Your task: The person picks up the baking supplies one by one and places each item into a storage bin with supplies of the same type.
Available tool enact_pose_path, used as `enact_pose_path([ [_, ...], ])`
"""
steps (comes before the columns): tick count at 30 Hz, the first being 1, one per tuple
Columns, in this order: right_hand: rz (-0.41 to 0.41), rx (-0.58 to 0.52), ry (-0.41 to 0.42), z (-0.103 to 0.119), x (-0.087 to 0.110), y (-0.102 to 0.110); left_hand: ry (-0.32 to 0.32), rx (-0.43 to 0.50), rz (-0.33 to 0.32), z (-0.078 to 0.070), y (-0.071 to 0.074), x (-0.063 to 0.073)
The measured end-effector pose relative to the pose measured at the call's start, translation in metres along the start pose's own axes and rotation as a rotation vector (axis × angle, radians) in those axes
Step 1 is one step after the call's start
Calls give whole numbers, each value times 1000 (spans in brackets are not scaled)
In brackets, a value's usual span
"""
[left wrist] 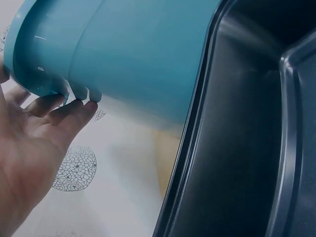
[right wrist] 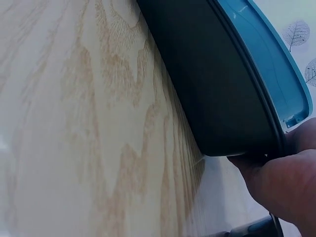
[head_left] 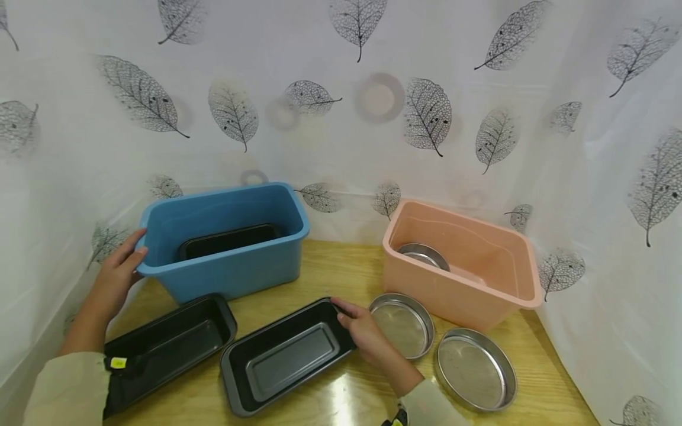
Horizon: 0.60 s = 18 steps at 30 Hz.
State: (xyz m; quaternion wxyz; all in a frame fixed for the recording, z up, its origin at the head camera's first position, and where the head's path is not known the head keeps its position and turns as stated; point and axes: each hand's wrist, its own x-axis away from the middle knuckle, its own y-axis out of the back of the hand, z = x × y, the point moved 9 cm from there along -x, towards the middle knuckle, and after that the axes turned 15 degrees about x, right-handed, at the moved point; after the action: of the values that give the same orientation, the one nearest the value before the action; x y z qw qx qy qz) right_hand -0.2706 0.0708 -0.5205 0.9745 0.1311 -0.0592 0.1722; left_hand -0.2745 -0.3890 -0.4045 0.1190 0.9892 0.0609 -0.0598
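Observation:
At the left end of a blue plastic bin [head_left: 240,269], my left hand [head_left: 113,281] holds the rim, with the fingers hooked under the lip in the left wrist view. One black loaf pan [head_left: 229,241] lies inside that bin. My right hand [head_left: 367,336] pinches the far right corner of a second black loaf pan [head_left: 293,361], thumb over the edge. In the right wrist view this loaf pan [right wrist: 217,89] shows its outer side close over the wood. A third black loaf pan [head_left: 176,349] sits below my left forearm, its near end partly covered by the sleeve.
A pink plastic bin [head_left: 437,290] stands at the back right with a round metal cake pan [head_left: 424,254] inside. Two more round cake pans [head_left: 403,327] [head_left: 474,370] lie before it on the wooden table [head_left: 341,266]. A leaf-print sheet [head_left: 330,148] hangs behind and at both sides.

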Motion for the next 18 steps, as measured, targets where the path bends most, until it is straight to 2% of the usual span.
enact_pose_path([
  [10, -6, -65, -43, -1, 3, 2, -26, 23, 7, 2, 1, 0],
  [18, 32, -112, -47, 9, 9, 2, -27, 31, 10, 1, 2, -1],
])
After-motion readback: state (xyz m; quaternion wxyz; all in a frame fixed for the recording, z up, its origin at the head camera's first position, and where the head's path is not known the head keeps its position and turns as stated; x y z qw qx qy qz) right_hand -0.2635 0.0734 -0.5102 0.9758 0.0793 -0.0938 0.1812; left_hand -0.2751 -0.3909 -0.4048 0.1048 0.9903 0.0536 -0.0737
